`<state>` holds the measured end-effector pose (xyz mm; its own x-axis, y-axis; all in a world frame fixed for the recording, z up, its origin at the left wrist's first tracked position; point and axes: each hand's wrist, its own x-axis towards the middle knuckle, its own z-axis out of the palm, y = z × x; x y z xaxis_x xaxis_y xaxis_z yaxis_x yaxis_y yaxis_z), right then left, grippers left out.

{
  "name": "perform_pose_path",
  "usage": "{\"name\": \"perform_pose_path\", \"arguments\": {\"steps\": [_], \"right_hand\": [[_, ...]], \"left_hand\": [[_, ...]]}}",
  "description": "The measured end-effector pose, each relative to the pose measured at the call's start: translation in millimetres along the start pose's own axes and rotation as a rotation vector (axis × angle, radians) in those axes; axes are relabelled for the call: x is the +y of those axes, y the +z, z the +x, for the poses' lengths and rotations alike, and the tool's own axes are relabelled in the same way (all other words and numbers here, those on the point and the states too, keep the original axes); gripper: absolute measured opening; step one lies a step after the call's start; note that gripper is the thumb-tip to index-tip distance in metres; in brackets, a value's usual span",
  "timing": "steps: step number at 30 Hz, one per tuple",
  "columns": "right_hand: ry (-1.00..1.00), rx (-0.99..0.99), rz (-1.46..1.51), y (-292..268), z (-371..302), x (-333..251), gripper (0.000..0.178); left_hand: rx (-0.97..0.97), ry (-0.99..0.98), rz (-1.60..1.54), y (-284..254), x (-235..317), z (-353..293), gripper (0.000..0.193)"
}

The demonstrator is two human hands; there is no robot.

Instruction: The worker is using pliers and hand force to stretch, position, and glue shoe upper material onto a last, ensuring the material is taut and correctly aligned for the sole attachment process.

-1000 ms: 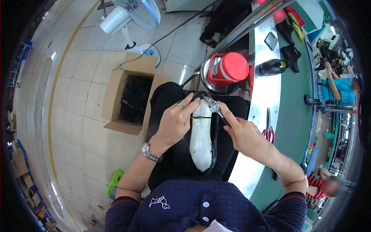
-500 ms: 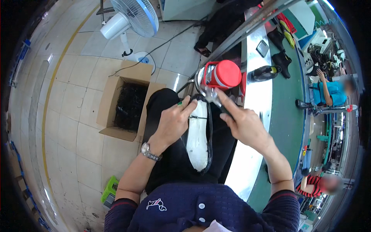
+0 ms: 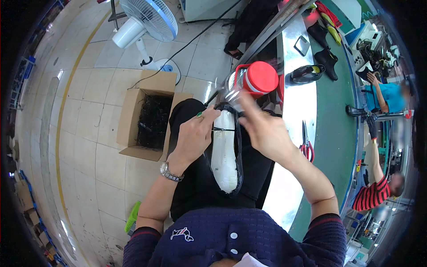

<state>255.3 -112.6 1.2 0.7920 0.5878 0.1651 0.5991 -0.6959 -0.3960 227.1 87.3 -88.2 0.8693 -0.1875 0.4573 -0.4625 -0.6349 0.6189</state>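
A black shoe upper on a last, its whitish underside (image 3: 224, 155) turned up, lies lengthwise across my lap. A thin dark band crosses the white underside. My left hand (image 3: 194, 135) is closed on the shoe's far end, fingers and thumb pressed at its left edge. At the far right edge of the shoe, my right hand (image 3: 267, 135) is closed and smeared by motion. It grips a metal hand tool (image 3: 231, 95) shaped like pincers, whose shiny head blurs just beyond the shoe's far end.
An open cardboard box (image 3: 129, 120) with black scraps stands on the floor at left, near a fan (image 3: 149, 22). A red-lidded jug (image 3: 261, 78) is ahead. On the right, a metal ledge (image 3: 293, 111) holds red-handled scissors (image 3: 306, 144), beside a green belt (image 3: 331, 129) with dark shoes. Two co-workers are beyond.
My right hand has moved slightly left and nearer, with the tool now blurred. The scissors on the ledge have come into sight. A co-worker in red and black stripes now reaches an arm out.
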Motion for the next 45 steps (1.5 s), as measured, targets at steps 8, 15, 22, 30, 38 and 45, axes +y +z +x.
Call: {"name": "perform_pose_path", "arguments": {"steps": [8, 15, 22, 30, 38, 45], "right_hand": [[0.600, 0.049, 0.275, 3, -85, 26, 0.063], [1.098, 0.040, -0.122, 50, -215, 82, 0.060], [0.909, 0.439, -0.411, 46, -264, 164, 0.041], [1.204, 0.153, 0.211, 9, -289, 197, 0.035], [0.933, -0.291, 1.675, -24, -174, 26, 0.074], [0.928, -0.534, 1.746, 6, -139, -28, 0.069]], "left_hand": [[-0.092, -0.252, -0.163, -14, 13, 9, 0.039], [0.022, -0.082, 0.029, -22, 24, 23, 0.044], [-0.692, 0.179, -1.415, -34, 133, 40, 0.028], [-0.699, -0.339, -2.111, -36, 174, -10, 0.011], [-0.726, 0.178, -1.604, -55, 127, -21, 0.029], [0.190, -0.281, -0.078, 6, 56, -42, 0.078]]}}
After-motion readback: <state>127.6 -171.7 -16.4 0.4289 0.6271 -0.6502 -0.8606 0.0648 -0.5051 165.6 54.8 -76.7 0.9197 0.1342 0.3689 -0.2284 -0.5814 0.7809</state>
